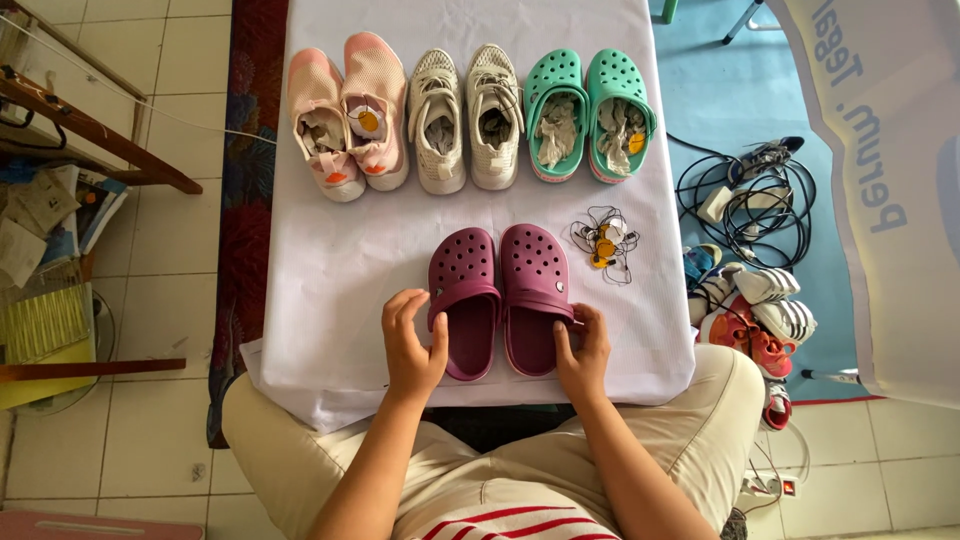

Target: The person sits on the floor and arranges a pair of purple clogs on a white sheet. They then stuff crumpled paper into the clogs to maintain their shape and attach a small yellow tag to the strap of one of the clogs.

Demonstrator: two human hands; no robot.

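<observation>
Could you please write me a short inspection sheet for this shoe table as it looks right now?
Surface: white cloth covering the table.
Job's things: purple clogs, side by side, nearest the person.
Clutter: pink sneakers, white sneakers and green clogs in a back row, paper-stuffed; orange tags on strings.
Hands: left hand touches the left clog's side; right hand touches the right clog's side.
Cables: black coil on the blue floor.
Surroundings: shoe pile, white banner, tiled floor.
</observation>
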